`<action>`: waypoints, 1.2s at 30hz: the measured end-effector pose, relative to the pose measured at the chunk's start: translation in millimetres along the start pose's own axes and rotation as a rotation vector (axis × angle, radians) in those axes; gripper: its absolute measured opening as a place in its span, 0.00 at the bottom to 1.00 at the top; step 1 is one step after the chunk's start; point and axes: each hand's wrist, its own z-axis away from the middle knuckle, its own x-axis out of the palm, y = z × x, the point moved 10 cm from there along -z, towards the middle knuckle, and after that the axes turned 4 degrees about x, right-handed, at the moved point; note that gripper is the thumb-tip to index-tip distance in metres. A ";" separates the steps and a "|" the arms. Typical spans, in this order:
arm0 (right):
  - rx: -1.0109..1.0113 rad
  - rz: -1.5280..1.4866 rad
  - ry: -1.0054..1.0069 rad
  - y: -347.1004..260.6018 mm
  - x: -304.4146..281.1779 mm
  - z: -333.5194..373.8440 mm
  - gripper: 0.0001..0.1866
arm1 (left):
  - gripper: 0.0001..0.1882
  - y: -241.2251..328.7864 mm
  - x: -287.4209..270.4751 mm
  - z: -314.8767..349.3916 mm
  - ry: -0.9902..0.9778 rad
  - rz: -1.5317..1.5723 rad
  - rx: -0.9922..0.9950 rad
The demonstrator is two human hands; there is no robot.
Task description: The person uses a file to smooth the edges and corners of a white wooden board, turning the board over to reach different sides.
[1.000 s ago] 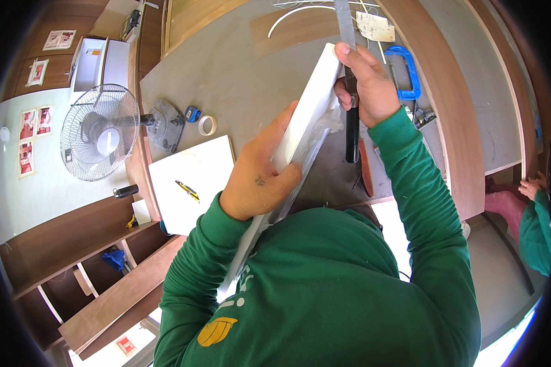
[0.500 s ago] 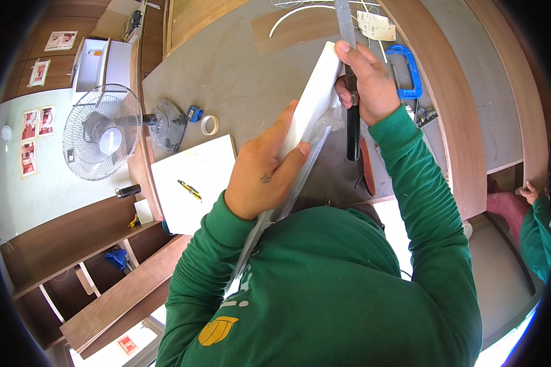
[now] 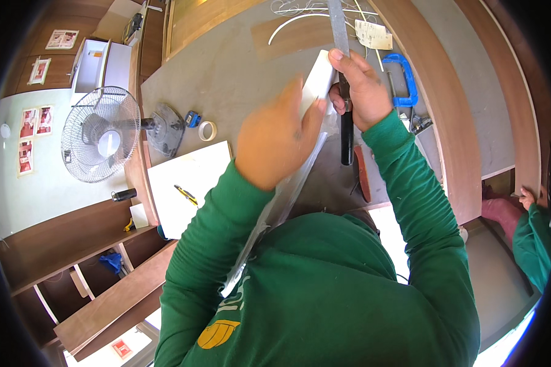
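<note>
My right hand (image 3: 366, 92) is closed around the black handle of a flat metal file (image 3: 340, 37), whose grey blade points away past the far edge of view. Its thumb lies by the far end of a long white strip (image 3: 315, 79). Blurred by motion, my left hand (image 3: 272, 137) wraps the strip, thumb on one side and fingers on the other. Clear plastic film (image 3: 300, 168) hangs along the strip and runs down to my left sleeve. A red-brown handled tool (image 3: 362, 174) lies on the table beyond the film, partly hidden.
On the grey table (image 3: 226, 79) are a blue clamp (image 3: 404, 79), a paper tag (image 3: 373, 35), a tape roll (image 3: 207, 131), a blue tape measure (image 3: 193, 118) and a yellow cutter (image 3: 185, 195) on a white board (image 3: 211, 162). A fan (image 3: 101, 134) stands left; another person's hand (image 3: 526, 197) shows right.
My left hand has moved up along the white strip, toward its far end. The file stays in my right hand, and the whole view has shifted slightly.
</note>
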 end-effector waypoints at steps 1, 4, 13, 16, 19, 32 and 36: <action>0.002 0.004 -0.006 -1.2 1.3 1.2 0.20 | 0.23 -2.2 3.0 -10.5 -0.015 0.053 -0.017; 0.007 0.007 0.011 0.6 -3.9 0.3 0.20 | 0.20 -2.4 10.8 -28.9 0.002 0.166 -0.021; -0.191 0.350 0.255 -29.2 -45.5 46.9 0.23 | 0.38 -20.6 28.6 -25.8 -0.040 0.545 0.077; -0.193 0.425 0.209 -19.9 -46.9 60.7 0.16 | 0.39 -26.8 38.1 -25.9 -0.072 0.710 0.036; -0.098 0.478 0.167 -14.6 -45.7 70.0 0.15 | 0.40 -25.9 39.8 -23.5 -0.109 0.752 -0.033; -0.571 0.881 0.219 -46.1 -20.8 82.6 0.25 | 0.44 -26.6 38.2 -23.1 -0.184 0.740 -0.101; -0.571 0.936 0.212 -47.4 -18.4 84.2 0.25 | 0.41 -28.8 36.0 -24.3 -0.143 0.705 -0.040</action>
